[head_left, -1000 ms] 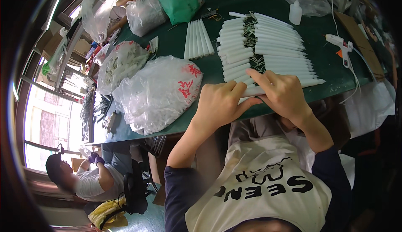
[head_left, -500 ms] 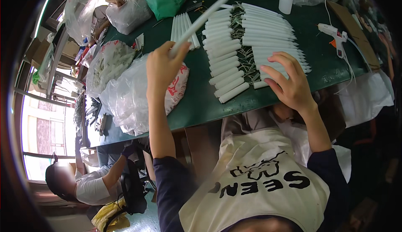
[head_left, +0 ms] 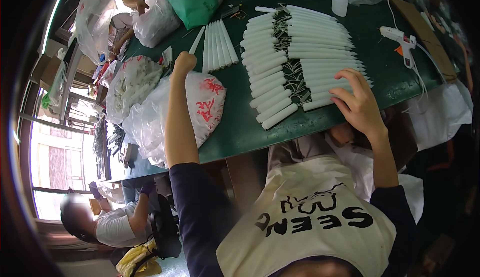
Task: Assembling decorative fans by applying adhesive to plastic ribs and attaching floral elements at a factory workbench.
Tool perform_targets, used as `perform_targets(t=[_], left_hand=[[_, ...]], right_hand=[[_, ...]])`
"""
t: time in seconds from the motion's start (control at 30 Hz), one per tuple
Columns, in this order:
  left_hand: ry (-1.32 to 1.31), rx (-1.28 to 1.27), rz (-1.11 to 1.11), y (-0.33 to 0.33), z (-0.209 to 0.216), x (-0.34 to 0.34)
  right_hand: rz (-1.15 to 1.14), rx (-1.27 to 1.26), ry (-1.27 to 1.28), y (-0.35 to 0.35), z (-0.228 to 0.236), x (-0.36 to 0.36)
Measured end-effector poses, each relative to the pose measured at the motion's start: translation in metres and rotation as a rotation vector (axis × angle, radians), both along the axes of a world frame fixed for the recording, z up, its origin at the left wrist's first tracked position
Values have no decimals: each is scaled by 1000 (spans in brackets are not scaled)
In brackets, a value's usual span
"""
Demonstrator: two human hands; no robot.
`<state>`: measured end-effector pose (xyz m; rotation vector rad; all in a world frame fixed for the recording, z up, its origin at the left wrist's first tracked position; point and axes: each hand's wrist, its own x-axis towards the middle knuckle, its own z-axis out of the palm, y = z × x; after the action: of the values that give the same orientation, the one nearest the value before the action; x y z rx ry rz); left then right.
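My left hand (head_left: 185, 63) is closed around the lower end of a white candle-like stick (head_left: 198, 39), held slanting just left of a small row of similar white sticks (head_left: 216, 47). My right hand (head_left: 361, 104) has its fingers curved and apart, with nothing between them. It is over the near right edge of a double row of white sticks. The left column (head_left: 270, 74) and the right column of pointed sticks (head_left: 327, 72) lie close together, with thin wires (head_left: 296, 79) bunched between them.
A clear plastic bag with red marks (head_left: 207, 102) and another filled bag (head_left: 135, 84) lie at left. A green bag (head_left: 192, 0) stands at the far side. A white squeeze bottle (head_left: 340, 1) and a glue gun (head_left: 402, 42) are at right. Another person (head_left: 117, 224) sits at lower left.
My left hand has moved left and away from me, lowering its stick beside the small row. My right hand has shifted slightly right and nearer to me, still open.
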<state>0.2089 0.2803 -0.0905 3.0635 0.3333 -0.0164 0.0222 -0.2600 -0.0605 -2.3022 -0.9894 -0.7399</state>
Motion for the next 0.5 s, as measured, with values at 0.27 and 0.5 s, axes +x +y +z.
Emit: perform_targets(t=[0.27, 0.5], left_hand=[[-107, -232, 106, -33, -9, -13], [-36, -530, 57, -36, 15, -34]], right_hand=[[-24, -14, 48, -9, -4, -2], [-32, -8, 76, -12, -4, -4]])
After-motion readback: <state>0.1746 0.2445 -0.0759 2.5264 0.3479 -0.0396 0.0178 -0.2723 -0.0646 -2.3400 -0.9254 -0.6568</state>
